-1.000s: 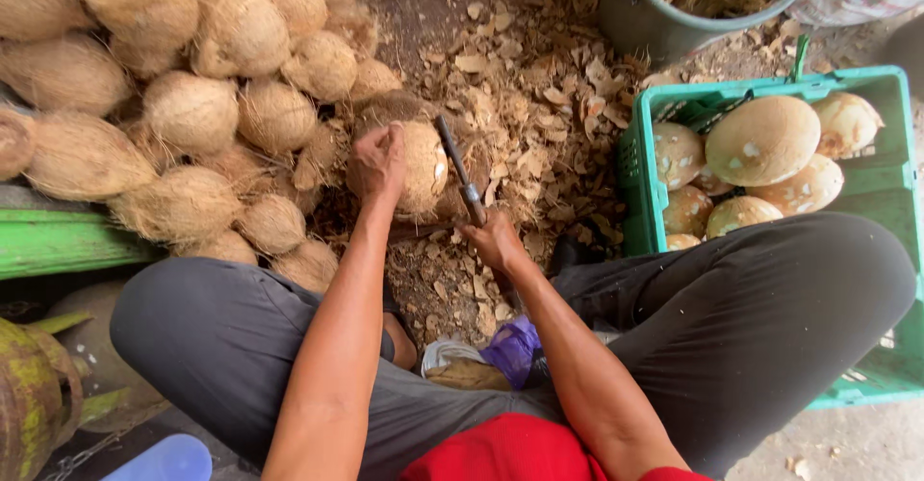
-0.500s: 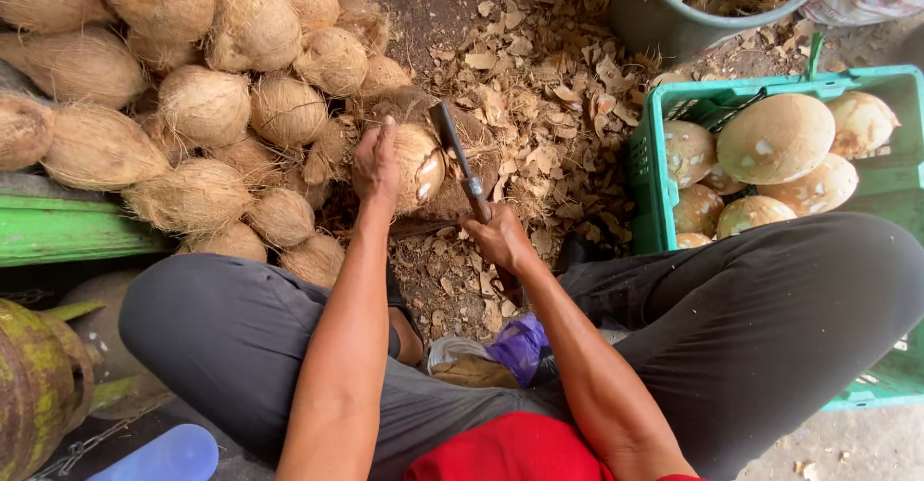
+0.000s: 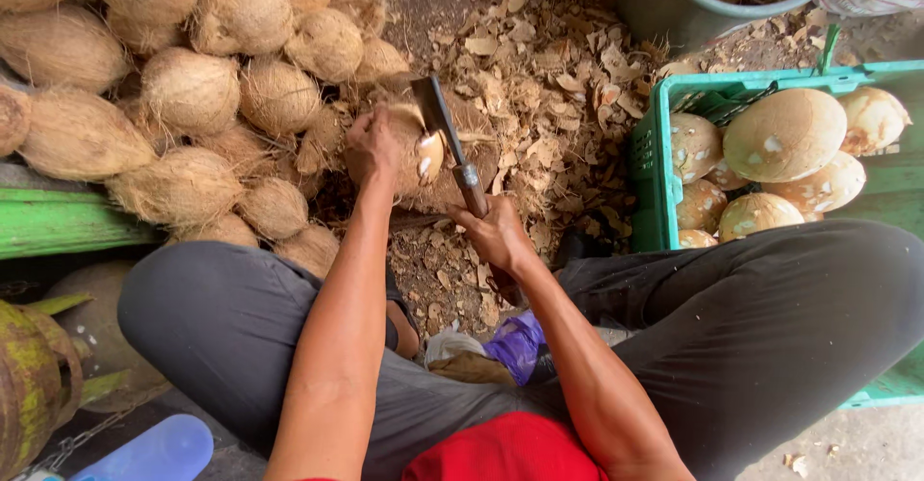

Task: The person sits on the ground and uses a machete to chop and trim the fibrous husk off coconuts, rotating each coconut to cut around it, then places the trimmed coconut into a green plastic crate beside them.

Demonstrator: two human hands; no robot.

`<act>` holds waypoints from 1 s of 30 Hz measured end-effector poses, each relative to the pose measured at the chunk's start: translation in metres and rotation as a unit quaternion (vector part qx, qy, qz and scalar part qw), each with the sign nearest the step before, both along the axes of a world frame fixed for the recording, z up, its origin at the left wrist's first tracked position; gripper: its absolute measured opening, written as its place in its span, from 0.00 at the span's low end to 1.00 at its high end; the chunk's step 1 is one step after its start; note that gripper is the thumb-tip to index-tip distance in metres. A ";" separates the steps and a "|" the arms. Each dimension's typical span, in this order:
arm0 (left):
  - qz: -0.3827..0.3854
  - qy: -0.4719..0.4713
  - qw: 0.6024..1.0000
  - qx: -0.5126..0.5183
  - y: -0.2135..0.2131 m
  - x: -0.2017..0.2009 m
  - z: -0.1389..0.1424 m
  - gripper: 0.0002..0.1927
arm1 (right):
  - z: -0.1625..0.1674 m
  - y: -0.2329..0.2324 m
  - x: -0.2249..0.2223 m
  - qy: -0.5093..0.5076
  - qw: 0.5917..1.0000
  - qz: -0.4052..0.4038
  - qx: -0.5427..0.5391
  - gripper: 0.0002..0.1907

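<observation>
My left hand [image 3: 373, 149] grips a brown fibrous coconut [image 3: 419, 158] held on the ground in front of me. A pale patch shows where its husk is cut away. My right hand [image 3: 496, 234] is closed on the wooden handle of a cleaver [image 3: 446, 130], whose dark blade rests against the top right of that coconut. Both forearms reach forward between my knees, which are in dark trousers.
A heap of husked brown coconuts [image 3: 192, 86] fills the left. A green crate [image 3: 654, 168] at the right holds pale peeled coconuts [image 3: 784, 134]. Husk chips [image 3: 558, 67] cover the ground. A grey bucket [image 3: 674, 4] stands behind; a green board [image 3: 58, 221] lies at the left.
The cleaver has swung down from beside the coconut onto its top. My left hand has kept hold of the coconut, and a pale cut patch is exposed on it.
</observation>
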State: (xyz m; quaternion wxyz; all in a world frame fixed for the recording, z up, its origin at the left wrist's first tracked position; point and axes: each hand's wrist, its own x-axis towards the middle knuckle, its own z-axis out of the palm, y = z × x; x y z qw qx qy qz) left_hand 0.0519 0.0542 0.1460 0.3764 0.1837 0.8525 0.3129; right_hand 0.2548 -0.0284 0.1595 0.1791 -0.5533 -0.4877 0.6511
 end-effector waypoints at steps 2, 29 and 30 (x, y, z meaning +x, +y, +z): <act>-0.009 0.025 1.000 0.011 -0.002 0.000 -0.007 0.25 | 0.005 0.004 0.007 0.049 0.997 -0.029 0.044 0.18; -0.005 0.041 0.999 0.003 -0.001 0.001 -0.022 0.23 | 0.011 0.003 -0.008 0.053 0.991 -0.088 0.086 0.12; -0.009 0.052 0.999 -0.006 -0.001 0.000 -0.021 0.22 | 0.010 0.004 -0.009 0.078 0.982 -0.091 0.146 0.17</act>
